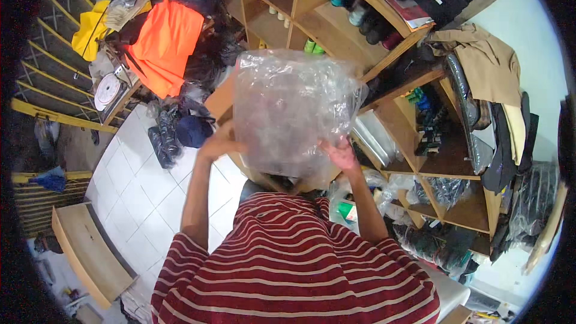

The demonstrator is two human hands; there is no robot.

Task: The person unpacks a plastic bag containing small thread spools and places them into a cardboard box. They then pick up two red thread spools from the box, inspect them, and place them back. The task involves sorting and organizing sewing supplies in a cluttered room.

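A large clear plastic bag (288, 108), crinkled and shiny along its top and right side, spreads in front of my chest. My left hand (223, 144) grips it by its lower left edge, slightly smeared by motion. At the lower right, my right hand (341, 155) holds the same bag, its fingertips seen against the film. Whether anything lies inside the bag I cannot tell. Behind its left side shows a brown, flat-sided surface (221, 96), mostly covered by the plastic.
Wooden cubby shelves (273, 27) with thread spools stand ahead and to the right. Orange cloth (165, 48) is heaped at the far left, near a dark blue cap (194, 131) and black plastic bags. Tan garments (480, 60) hang at right. A wooden drawer-like piece (93, 255) lies lower left.
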